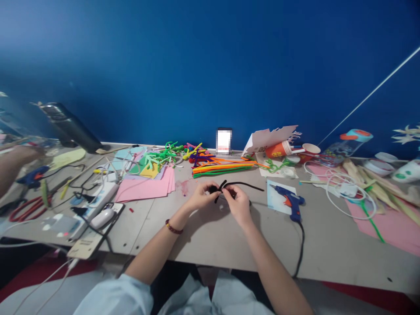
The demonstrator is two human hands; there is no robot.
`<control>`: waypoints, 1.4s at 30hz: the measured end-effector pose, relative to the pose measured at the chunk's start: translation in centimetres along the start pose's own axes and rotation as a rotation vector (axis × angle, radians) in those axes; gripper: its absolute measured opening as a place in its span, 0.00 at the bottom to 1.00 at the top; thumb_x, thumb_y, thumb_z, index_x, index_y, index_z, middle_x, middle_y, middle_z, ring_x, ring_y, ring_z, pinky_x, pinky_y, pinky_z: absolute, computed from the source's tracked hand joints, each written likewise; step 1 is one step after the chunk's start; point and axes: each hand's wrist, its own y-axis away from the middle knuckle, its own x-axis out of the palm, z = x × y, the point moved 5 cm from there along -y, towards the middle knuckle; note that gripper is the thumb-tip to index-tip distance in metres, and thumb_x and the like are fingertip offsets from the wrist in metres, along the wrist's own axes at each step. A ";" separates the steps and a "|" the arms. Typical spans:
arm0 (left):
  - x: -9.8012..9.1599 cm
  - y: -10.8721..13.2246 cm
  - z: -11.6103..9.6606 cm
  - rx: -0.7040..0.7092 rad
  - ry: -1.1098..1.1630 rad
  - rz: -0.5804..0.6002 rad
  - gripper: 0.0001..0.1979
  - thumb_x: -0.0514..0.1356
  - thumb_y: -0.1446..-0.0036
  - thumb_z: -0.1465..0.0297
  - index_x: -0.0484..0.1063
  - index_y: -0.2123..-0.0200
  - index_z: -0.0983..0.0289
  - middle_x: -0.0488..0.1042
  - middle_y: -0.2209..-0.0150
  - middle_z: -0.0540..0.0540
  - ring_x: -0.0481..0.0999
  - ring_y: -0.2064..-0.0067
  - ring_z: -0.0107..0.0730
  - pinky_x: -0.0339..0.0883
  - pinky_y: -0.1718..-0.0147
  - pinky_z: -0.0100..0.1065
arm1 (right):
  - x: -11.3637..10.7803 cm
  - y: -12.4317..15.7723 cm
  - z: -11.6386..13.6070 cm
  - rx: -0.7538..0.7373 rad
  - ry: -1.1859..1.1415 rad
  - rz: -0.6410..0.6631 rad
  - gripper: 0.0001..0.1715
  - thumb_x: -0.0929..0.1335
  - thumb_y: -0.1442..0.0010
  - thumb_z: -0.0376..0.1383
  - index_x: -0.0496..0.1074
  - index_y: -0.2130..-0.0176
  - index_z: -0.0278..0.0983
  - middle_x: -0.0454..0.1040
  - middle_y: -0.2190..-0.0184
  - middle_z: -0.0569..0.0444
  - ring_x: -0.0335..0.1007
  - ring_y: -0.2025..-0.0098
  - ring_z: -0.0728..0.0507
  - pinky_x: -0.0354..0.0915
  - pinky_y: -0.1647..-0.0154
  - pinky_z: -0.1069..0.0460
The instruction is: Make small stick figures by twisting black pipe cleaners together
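Over the middle of the grey table (328, 249), my left hand (201, 196) and my right hand (239, 202) meet, both pinched on a black pipe cleaner (244, 184). The pipe cleaner is twisted between the fingers, and one long end sticks out to the right while a short end points up. A red bead bracelet sits on my left wrist. Just beyond my hands lies a bundle of orange and green pipe cleaners (223, 168), with loose bent ones in green, yellow and purple to their left.
A blue glue gun (291, 204) lies on a paper to the right, its cord running over the table edge. Pink paper sheets (144, 187), a power strip (98, 199), red scissors (28, 209) and another person's arm (13, 162) are at the left. Paper cups and white wire loops sit at the right.
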 end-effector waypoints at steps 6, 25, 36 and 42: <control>-0.2 0.1 -0.5 0.020 -0.033 0.024 0.08 0.62 0.50 0.66 0.73 0.69 0.66 0.73 0.70 0.54 0.70 0.67 0.31 0.64 0.66 0.31 | 0.5 -0.4 -1.5 0.139 -0.193 0.019 0.14 0.70 0.51 0.45 0.68 0.73 0.37 0.69 0.79 0.58 0.65 0.77 0.48 0.63 0.76 0.54; 0.0 0.2 1.4 -0.145 0.311 -0.096 0.16 0.67 0.56 0.60 0.73 0.69 0.66 0.73 0.72 0.51 0.69 0.71 0.27 0.63 0.70 0.30 | -0.3 0.2 2.2 -0.283 0.171 0.012 0.08 0.66 0.41 0.38 0.76 0.65 0.39 0.75 0.63 0.49 0.71 0.59 0.42 0.67 0.54 0.47; -0.2 0.2 1.1 -0.172 0.340 -0.140 0.15 0.68 0.58 0.62 0.71 0.70 0.66 0.70 0.74 0.49 0.67 0.74 0.25 0.62 0.73 0.28 | 0.9 0.3 -0.2 0.097 -0.066 0.174 0.11 0.65 0.42 0.42 0.71 0.66 0.36 0.77 0.70 0.52 0.73 0.67 0.44 0.67 0.67 0.52; -0.2 0.1 1.7 -0.193 0.367 -0.125 0.14 0.68 0.58 0.64 0.72 0.70 0.66 0.70 0.75 0.49 0.67 0.75 0.24 0.61 0.73 0.28 | 0.9 0.6 0.0 -0.018 0.122 0.150 0.10 0.63 0.42 0.37 0.70 0.62 0.38 0.76 0.70 0.53 0.72 0.73 0.46 0.67 0.70 0.53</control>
